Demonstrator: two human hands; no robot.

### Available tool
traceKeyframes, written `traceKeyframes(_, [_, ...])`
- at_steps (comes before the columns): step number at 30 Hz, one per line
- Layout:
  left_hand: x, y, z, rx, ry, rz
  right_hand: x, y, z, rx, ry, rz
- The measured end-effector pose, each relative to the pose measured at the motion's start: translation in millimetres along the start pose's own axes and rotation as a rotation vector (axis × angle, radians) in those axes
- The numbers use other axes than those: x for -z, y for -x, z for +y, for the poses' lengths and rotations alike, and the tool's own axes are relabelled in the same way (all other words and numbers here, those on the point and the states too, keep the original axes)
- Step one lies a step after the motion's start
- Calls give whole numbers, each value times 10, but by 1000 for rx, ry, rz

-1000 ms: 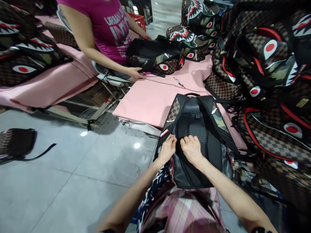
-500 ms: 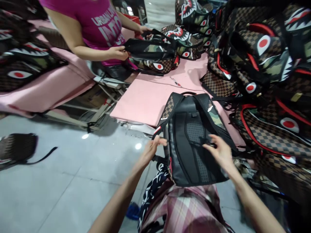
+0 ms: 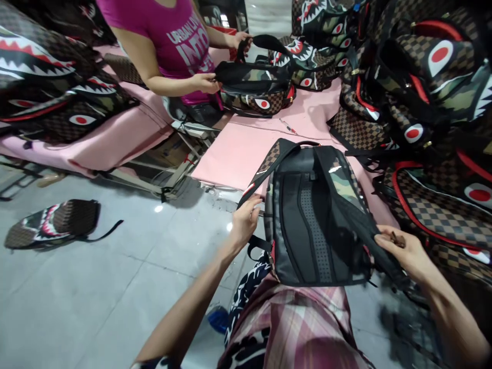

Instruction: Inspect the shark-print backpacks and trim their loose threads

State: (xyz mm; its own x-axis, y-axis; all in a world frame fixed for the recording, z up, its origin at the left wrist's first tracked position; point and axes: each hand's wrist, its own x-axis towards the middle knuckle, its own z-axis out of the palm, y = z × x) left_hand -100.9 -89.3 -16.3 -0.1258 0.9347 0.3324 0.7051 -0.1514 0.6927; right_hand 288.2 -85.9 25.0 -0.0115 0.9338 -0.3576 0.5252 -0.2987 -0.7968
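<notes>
A black backpack (image 3: 307, 215) with checkered and camouflage shoulder straps lies back-up across my lap and the edge of the pink table (image 3: 238, 148). My left hand (image 3: 246, 220) grips its left shoulder strap near the bag's side. My right hand (image 3: 403, 251) holds the right shoulder strap, pulled out to the right of the bag.
A person in a magenta shirt (image 3: 172, 36) stands across the table handling another shark-print backpack (image 3: 257, 87). Piles of similar backpacks (image 3: 423, 87) fill the right side and the far left table (image 3: 49, 97). One bag (image 3: 57, 223) lies on the grey floor at left. A pen (image 3: 286, 126) rests on the table.
My hands have moved apart from the middle of the bag's back panel to its two straps. The right hand has pulled its strap outward. The other person lifted their bag's strap.
</notes>
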Motion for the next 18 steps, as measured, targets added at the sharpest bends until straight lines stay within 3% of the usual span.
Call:
traceKeyframes(5, [-427, 341, 65, -18, 19, -178, -919, 254, -24, 67, -54, 24])
traceKeyframes(7, [-550, 432, 53, -51, -27, -212, -1144, 228, 24, 65, 2, 35])
traceKeyframes(18, [-662, 498, 31, -151, -163, -139, -1191, 265, 117, 129, 145, 85])
